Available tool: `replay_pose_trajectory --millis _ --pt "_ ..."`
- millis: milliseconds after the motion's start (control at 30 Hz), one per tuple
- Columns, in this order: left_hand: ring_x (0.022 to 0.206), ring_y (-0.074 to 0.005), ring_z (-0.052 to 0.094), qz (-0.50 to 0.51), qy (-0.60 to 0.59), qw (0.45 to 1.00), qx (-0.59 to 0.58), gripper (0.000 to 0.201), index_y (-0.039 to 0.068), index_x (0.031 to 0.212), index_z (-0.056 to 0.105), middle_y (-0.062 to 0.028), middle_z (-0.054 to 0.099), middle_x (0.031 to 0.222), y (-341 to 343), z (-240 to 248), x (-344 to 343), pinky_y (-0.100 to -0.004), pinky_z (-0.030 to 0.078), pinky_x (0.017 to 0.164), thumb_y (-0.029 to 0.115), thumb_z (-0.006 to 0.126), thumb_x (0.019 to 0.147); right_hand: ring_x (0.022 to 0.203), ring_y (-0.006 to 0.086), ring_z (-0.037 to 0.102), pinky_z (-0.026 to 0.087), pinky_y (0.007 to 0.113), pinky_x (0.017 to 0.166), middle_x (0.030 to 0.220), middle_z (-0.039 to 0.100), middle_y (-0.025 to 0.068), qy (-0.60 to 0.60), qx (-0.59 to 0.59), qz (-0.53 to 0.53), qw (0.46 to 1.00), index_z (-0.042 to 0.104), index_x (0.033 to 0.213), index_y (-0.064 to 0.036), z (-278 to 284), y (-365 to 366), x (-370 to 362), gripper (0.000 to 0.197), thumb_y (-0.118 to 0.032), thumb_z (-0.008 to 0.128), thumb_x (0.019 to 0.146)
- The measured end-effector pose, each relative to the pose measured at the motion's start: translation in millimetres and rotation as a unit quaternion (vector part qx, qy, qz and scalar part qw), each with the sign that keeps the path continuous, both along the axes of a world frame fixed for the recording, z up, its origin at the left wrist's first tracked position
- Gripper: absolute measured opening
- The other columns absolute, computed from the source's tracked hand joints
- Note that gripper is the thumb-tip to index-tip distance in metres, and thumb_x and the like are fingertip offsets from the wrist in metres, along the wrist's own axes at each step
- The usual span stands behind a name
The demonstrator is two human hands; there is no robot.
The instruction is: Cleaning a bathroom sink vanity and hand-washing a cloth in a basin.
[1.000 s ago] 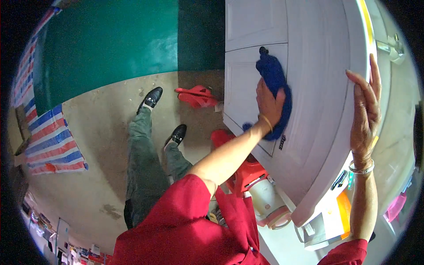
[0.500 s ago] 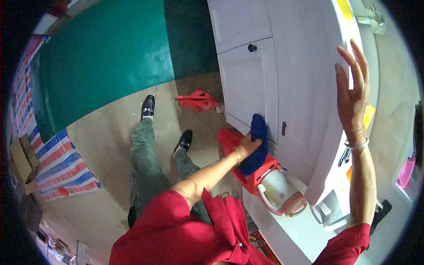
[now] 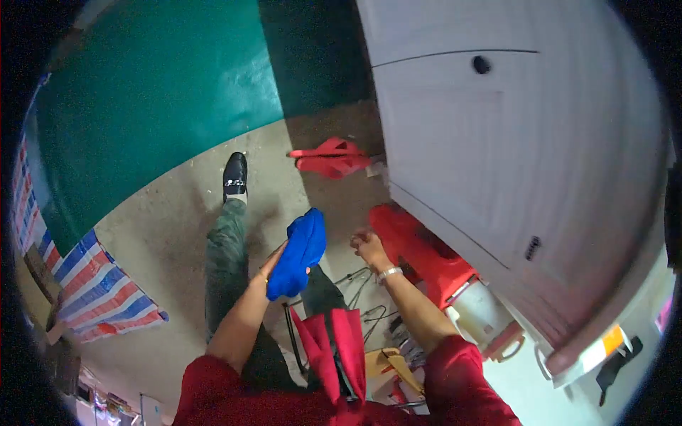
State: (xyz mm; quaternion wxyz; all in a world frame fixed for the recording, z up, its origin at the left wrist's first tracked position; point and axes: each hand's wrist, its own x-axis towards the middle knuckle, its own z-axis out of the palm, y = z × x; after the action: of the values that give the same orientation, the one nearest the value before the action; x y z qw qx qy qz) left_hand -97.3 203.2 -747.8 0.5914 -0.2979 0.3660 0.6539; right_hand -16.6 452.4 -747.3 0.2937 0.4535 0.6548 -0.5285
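Note:
A folded, bright blue cloth (image 3: 298, 254) lies in my left hand (image 3: 273, 264). The fingers hold it from the left and from beneath, and part of the hand is hidden behind it. Over to the right, my right hand (image 3: 369, 248) is apart from the cloth, with its fingers curled inward and nothing visible in them. It hovers beside a red object (image 3: 419, 248) at the foot of the white cabinet. A white appliance with a handle (image 3: 483, 312) adjoins that red object.
The white cabinet (image 3: 447, 142) with a black knob fills the right side. Red slippers (image 3: 330, 157) lie on the floor by its corner. Cables (image 3: 366, 291) and a yellow item (image 3: 391, 366) are near my lap. Striped sheeting (image 3: 106, 291) borders the left, beyond it a green mat (image 3: 156, 99).
The blue cloth has moved left, away from the cabinet, in my left hand. My right hand has come down from beside the cabinet top, its spread fingers now curled. My view has shifted.

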Motion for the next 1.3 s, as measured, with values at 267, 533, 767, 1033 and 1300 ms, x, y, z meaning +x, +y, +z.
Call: replay_pose_trajectory --millis 267,533,767,1033,1300 --pt "0.091 -0.0260 0.054 0.177 -0.320 0.919 0.149 0.061 0.005 0.129 0.036 -0.0144 0.051 0.111 -57.5 -45.4 19.2 -0.0381 0.050 0.075 0.049 0.045 0.088 0.082 0.0235 0.056 0.049 0.037 0.064 0.096 0.054 0.0108 -0.116 0.007 -0.305 0.945 0.034 0.126 -0.0053 -236.4 -46.0 -27.7 0.063 -0.028 0.066 0.077" --pt "0.092 -0.0252 0.054 0.163 -0.302 0.913 0.221 0.067 0.003 0.129 0.034 -0.0146 0.050 0.110 -27.8 -48.6 14.2 -0.0378 0.051 0.075 0.050 0.050 0.084 0.080 0.0254 0.057 0.051 0.040 0.066 0.087 0.055 0.0111 0.054 0.057 -0.434 0.898 0.042 0.117 -0.0056 -307.9 19.8 -35.3 0.047 -0.022 0.063 0.079" --pt "0.092 -0.0258 0.054 0.165 -0.334 0.909 0.185 0.068 0.003 0.130 0.034 -0.0149 0.050 0.111 -28.2 -48.7 3.8 -0.0377 0.051 0.074 0.050 0.051 0.084 0.071 0.0213 0.058 0.048 0.033 0.068 0.076 0.058 0.0043 0.010 0.474 0.272 0.838 0.054 0.094 -0.0059 -298.0 14.5 27.8 0.022 -0.018 0.058 0.077" --pt "0.092 -0.0271 0.054 0.183 -0.326 0.919 0.123 0.070 0.003 0.131 0.033 -0.0151 0.049 0.113 -24.4 -33.4 -30.2 -0.0382 0.051 0.074 0.051 0.052 0.083 0.100 0.0269 0.051 0.039 0.035 0.087 0.108 0.053 0.0162 0.079 0.325 -0.181 0.925 0.045 0.114 0.0039 -250.5 -15.5 -125.8 0.060 -0.033 0.069 0.074" --pt "0.091 -0.0264 0.054 0.209 -0.344 0.902 0.154 0.070 0.003 0.130 0.034 -0.0143 0.050 0.114 -5.1 -31.1 -39.2 -0.0387 0.052 0.074 0.051 0.054 0.082 0.107 0.0376 0.049 0.038 0.041 0.092 0.116 0.051 0.0225 0.109 0.366 -0.030 0.924 0.044 0.116 -0.0002 -263.3 33.0 -137.9 0.059 -0.032 0.067 0.072"
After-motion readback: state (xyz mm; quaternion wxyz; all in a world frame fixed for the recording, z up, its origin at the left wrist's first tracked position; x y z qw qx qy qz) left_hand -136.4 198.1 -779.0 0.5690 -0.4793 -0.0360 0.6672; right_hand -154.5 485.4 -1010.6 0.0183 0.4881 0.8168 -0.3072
